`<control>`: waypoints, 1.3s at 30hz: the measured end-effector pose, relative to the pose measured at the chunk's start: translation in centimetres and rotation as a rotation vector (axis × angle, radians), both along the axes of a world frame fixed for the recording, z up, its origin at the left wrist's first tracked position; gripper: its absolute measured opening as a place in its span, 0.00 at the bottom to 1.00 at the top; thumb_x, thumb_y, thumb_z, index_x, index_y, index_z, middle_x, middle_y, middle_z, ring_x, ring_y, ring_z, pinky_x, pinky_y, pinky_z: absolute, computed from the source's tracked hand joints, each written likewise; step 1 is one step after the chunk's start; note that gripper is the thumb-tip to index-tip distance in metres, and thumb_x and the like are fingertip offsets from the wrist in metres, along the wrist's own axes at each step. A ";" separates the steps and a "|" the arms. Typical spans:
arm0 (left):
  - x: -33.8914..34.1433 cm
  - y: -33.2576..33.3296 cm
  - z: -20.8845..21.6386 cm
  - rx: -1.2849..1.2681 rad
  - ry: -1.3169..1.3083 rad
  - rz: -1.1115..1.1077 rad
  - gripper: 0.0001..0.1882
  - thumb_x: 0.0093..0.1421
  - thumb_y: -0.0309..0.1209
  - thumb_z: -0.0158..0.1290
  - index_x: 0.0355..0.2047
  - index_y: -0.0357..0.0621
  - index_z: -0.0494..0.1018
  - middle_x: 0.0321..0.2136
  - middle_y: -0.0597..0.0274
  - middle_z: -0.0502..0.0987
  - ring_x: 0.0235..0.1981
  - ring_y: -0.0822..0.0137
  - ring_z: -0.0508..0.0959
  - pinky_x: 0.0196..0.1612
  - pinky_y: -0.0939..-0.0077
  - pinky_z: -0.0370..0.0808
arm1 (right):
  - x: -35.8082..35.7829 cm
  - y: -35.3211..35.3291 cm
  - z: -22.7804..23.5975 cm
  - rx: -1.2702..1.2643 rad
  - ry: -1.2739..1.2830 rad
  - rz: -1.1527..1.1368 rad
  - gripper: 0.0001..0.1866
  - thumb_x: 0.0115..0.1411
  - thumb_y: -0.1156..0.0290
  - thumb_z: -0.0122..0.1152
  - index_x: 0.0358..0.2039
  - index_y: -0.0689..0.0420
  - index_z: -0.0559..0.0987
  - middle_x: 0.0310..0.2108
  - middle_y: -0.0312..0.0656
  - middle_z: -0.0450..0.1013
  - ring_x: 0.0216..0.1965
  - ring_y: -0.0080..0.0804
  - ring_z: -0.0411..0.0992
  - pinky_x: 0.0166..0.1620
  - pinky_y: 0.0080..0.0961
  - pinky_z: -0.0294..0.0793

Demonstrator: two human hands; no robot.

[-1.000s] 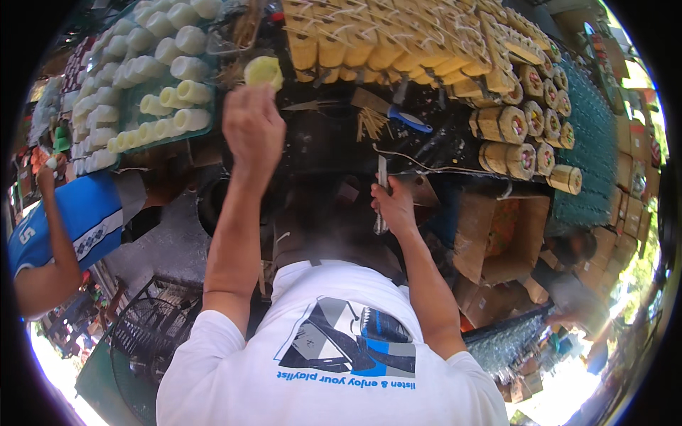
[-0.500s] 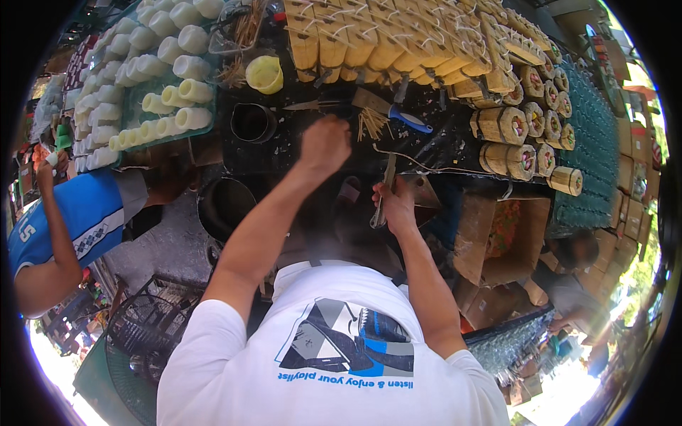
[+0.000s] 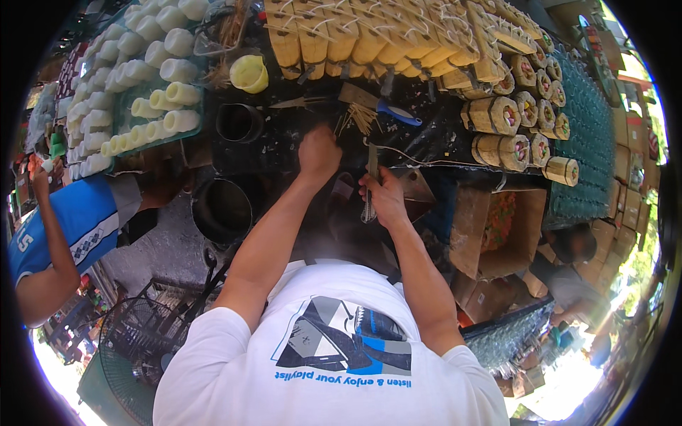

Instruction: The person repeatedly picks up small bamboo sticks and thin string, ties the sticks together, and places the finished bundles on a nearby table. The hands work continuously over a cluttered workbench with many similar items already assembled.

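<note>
My left hand (image 3: 320, 155) is closed in a fist at the near edge of the dark worktop (image 3: 284, 153). Whatever its fingers may hold is hidden. Just beyond it and to the right lies a loose bundle of thin sticks (image 3: 361, 118). My right hand (image 3: 384, 196) grips a slim knife (image 3: 372, 167) with a metal-looking handle, its blade pointing away from me toward the sticks. Behind the sticks rests a blue-handled tool (image 3: 399, 113) with a flat brownish blade. A pointed metal tool (image 3: 288, 103) lies farther left.
Bamboo pieces (image 3: 355, 39) tied with string line the back, with bamboo tubes (image 3: 494, 117) stacked right. At left stand white cylinders (image 3: 177, 69), a yellow cup (image 3: 249, 74) and a dark pot (image 3: 238, 123). Below are a bucket (image 3: 222, 211) and a cardboard box (image 3: 465, 234). A blue-shirted person (image 3: 67, 220) is left.
The whole view has shifted slightly, so the table things sit farther left. My left hand has drawn a little back toward me from the sticks. My right hand still grips the knife.
</note>
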State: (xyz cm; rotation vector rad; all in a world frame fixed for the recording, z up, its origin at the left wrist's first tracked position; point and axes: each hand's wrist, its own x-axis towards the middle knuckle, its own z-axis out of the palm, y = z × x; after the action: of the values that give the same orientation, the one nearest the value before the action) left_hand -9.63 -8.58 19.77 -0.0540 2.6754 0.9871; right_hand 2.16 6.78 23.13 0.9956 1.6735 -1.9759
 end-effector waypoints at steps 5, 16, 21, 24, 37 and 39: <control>4.0 -1.5 1.2 0.349 -0.105 0.164 0.11 0.59 0.26 0.59 0.41 0.35 0.82 0.35 0.41 0.84 0.41 0.44 0.85 0.44 0.58 0.79 | -1.6 -1.5 1.5 0.256 0.075 0.216 0.13 0.69 0.71 0.58 0.51 0.61 0.77 0.28 0.44 0.78 0.26 0.32 0.78 0.31 0.33 0.78; 9.0 -2.4 -3.2 0.308 -0.018 0.103 0.10 0.61 0.29 0.58 0.39 0.36 0.83 0.31 0.40 0.83 0.33 0.46 0.85 0.36 0.62 0.79 | -1.8 -4.3 -0.2 0.875 0.317 0.698 0.15 0.63 0.71 0.54 0.48 0.63 0.77 0.24 0.64 0.76 0.30 0.68 0.77 0.37 0.61 0.75; 9.4 -2.7 -3.8 0.338 -0.026 0.112 0.10 0.62 0.29 0.59 0.39 0.36 0.83 0.31 0.41 0.83 0.34 0.48 0.86 0.37 0.62 0.79 | -1.4 -5.1 -0.4 0.867 0.369 0.708 0.17 0.63 0.70 0.53 0.47 0.68 0.78 0.24 0.65 0.76 0.29 0.68 0.77 0.36 0.59 0.76; 9.5 -2.7 -3.7 0.375 -0.050 0.125 0.10 0.62 0.29 0.59 0.39 0.36 0.83 0.31 0.42 0.83 0.34 0.50 0.86 0.37 0.63 0.79 | -0.9 -5.2 -1.0 0.905 0.398 0.703 0.18 0.63 0.70 0.53 0.49 0.70 0.77 0.24 0.65 0.76 0.29 0.67 0.78 0.36 0.58 0.77; 9.6 -2.7 -4.9 0.359 0.044 0.050 0.09 0.60 0.28 0.59 0.37 0.34 0.82 0.32 0.42 0.83 0.35 0.45 0.85 0.39 0.62 0.80 | -1.3 -5.5 -0.2 0.916 0.368 0.758 0.15 0.63 0.71 0.53 0.47 0.68 0.76 0.30 0.62 0.79 0.31 0.64 0.79 0.37 0.57 0.79; 9.6 -2.8 -4.8 0.371 0.052 0.042 0.09 0.60 0.28 0.60 0.37 0.34 0.82 0.32 0.42 0.83 0.35 0.44 0.85 0.39 0.62 0.80 | -1.3 -5.6 -0.1 0.912 0.395 0.718 0.20 0.63 0.71 0.53 0.52 0.71 0.77 0.26 0.65 0.77 0.30 0.66 0.78 0.37 0.57 0.78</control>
State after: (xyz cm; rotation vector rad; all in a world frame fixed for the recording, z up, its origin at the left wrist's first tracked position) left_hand -0.06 -11.36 14.92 -0.0074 2.4979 1.4990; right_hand 0.81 1.17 23.00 0.1079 2.7321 -0.9408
